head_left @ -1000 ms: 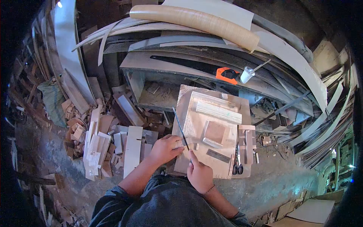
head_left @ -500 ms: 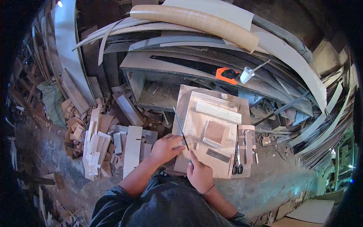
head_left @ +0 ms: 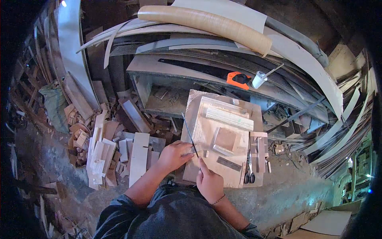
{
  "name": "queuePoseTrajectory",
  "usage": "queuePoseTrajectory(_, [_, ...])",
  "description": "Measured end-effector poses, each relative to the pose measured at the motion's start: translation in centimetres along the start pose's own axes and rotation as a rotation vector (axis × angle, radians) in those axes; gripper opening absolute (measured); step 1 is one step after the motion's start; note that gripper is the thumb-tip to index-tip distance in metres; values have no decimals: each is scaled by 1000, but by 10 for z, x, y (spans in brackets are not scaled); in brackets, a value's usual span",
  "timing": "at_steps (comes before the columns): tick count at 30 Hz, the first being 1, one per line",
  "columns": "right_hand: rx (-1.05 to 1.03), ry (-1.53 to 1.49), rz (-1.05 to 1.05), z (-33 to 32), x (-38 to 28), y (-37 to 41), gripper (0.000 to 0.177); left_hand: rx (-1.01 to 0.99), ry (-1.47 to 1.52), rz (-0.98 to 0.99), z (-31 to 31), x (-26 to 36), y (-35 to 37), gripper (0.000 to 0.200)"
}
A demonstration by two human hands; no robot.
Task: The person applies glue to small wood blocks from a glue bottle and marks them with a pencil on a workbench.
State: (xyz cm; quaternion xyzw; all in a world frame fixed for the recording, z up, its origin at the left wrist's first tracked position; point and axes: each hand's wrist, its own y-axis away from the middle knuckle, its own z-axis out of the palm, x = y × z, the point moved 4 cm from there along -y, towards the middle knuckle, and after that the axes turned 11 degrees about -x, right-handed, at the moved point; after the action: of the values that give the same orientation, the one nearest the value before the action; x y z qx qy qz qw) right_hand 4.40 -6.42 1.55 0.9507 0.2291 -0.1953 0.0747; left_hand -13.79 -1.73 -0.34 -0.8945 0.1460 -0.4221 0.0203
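My right hand [head_left: 209, 184] is closed around the near end of a slim dark tool like a file [head_left: 189, 133], its index finger stretched along it. The tool's far end points away from me over the left edge of the plywood board [head_left: 193, 105]. Beside it, my left hand [head_left: 174, 156] has its fingers bent together, fingertips right at the tool's shaft; what they pinch is hidden. A small wood chip [head_left: 207, 153] lies close by. On the board are a square brown block [head_left: 226, 139], a pale wood strip [head_left: 230, 118] and a dark flat strip [head_left: 229, 163].
Scissors [head_left: 249, 169] with dark handles lie at the board's right side. A saw with an orange handle [head_left: 238, 80] and a white cup [head_left: 259, 79] with a stick sit on the bench [head_left: 139, 65] behind. Wood offcuts [head_left: 101, 159] are heaped at left.
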Motion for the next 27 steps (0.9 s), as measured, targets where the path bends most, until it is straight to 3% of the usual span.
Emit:
queuePoseTrajectory(3, [16, -18, -10, 0, 2, 0, 55, -35, -8, -89, -6, 11, 1, 38])
queuePoseTrajectory(12, [14, -24, -22, 0, 2, 0, 55, -7, -33, -20, 2, -2, 1, 39])
queuePoseTrajectory(21, [-21, 14, 18, -1, 0, 0, 54, -3, -16, -75, -2, 6, 0, 37])
queuePoseTrajectory(24, [-51, 35, 26, 0, 0, -1, 55, -131, -80, -151, -1, 0, -1, 36])
queuePoseTrajectory(27, [-31, 30, 17, 1, -2, -1, 56, -118, -62, -95, 0, -2, -3, 35])
